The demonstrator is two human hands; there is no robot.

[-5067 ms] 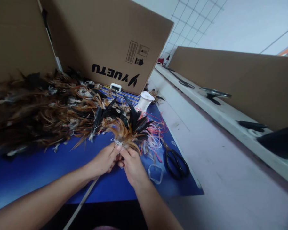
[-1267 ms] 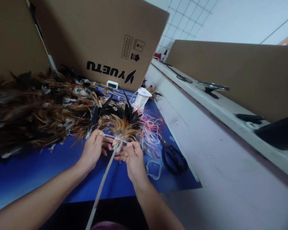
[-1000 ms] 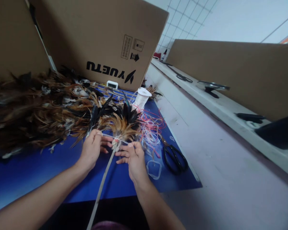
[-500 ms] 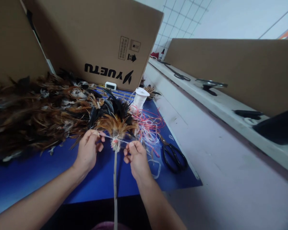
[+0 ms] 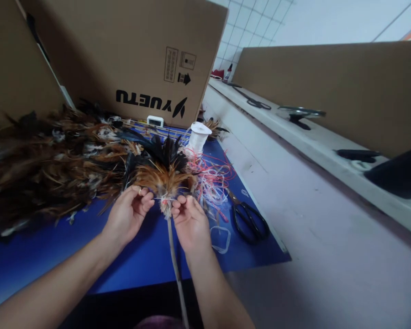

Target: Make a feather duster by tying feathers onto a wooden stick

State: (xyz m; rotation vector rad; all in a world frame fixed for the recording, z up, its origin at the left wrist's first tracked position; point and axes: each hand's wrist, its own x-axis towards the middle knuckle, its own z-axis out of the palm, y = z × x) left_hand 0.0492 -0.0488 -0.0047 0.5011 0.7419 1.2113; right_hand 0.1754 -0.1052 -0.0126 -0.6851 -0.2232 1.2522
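A bundle of brown and black feathers point(image 5: 164, 180) fans out at the top of a thin stick point(image 5: 176, 269), which runs down past the table's front edge. Pale string point(image 5: 160, 198) crosses the bound base of the feathers. My left hand point(image 5: 128, 212) pinches the string on the left of the bundle. On the right, my right hand point(image 5: 191, 221) is closed on the string close beside the binding. Both hands are just above the blue table surface point(image 5: 137, 260).
Loose feathers point(image 5: 48, 164) cover the table's left. Black-handled scissors point(image 5: 248, 221), tangled pink and white strings point(image 5: 212, 178) and a white spool point(image 5: 199, 137) lie right of the bundle. A cardboard box point(image 5: 137, 55) stands behind; a ledge point(image 5: 277, 123) runs along the right.
My right hand has moved left, nearer the binding, and the visible string between my hands is shorter. The stick's lower end has swung to the right.
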